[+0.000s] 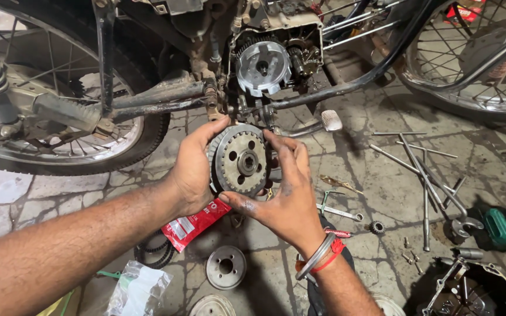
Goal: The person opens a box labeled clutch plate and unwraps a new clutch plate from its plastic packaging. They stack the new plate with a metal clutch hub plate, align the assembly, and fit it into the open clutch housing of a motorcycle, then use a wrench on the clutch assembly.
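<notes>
1. Two hands hold one clutch pack (240, 162) up in front of the open engine (265, 64) of a motorcycle.
2. Left hand (193, 169) curls round the pack's left edge, thumb on the upper rim; it is closed on the pack.
3. Right hand (288, 193) grips the right edge, fingers (279, 146) spread over the toothed rim, palm under it; greasy, with bangles (318, 257) at the wrist.
4. Done, judging from how things lie: the side cover is off, and a silvery hub (260, 67) sits bare on the engine.
5. Off the engine and loose on the stone floor (358, 169): two discs (225, 267), a small gear (376, 227), long rods (417, 169), a wrench (339, 212), bolts (410, 250), a red packet (197, 223) and a dark cover (475, 292).
6. Left, by my reading: the pack is apart from the engine, so nothing is yet joined there, and the cover lies off to the right.
</notes>
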